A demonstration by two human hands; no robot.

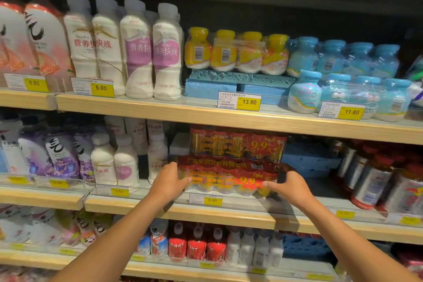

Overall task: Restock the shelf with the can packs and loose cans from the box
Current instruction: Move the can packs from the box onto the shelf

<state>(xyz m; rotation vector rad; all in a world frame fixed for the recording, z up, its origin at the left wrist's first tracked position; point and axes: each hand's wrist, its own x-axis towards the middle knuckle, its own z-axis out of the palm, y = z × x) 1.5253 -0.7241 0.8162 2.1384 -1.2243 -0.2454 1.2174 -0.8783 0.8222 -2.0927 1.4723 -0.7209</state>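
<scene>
can pack (226, 178): red shrink-wrapped pack of cans with a 9.9 price burst, at the front of the middle shelf (183, 209), held at both ends.
second can pack (238, 144): same kind, sits behind and looks higher than the held one; touching or just apart, cannot tell.
handling: likely heavy for its size, full cans. Stiff as a block, but the film is thin and slick, could slip or tear if pinched. Judged, not seen.
where to hold: at the two short ends, palms pressing inward, fingertips hooked over the front; support from below if lifted.
left hand (169, 182): wrapped on the pack's left end, fingers (184, 182) curled onto the front face, grasping.
right hand (290, 186): on the pack's right end, thumb on the front, grasping too.
price tag (206, 199): reads 9.90, on the shelf rail right below the pack.
white bottles (114, 165): just left of the pack, near the left hand; could get knocked.
blue foam blocks (309, 158): right of the packs, further back.
red-lidded jars (370, 181): far right, apart.
box: not in view.
</scene>
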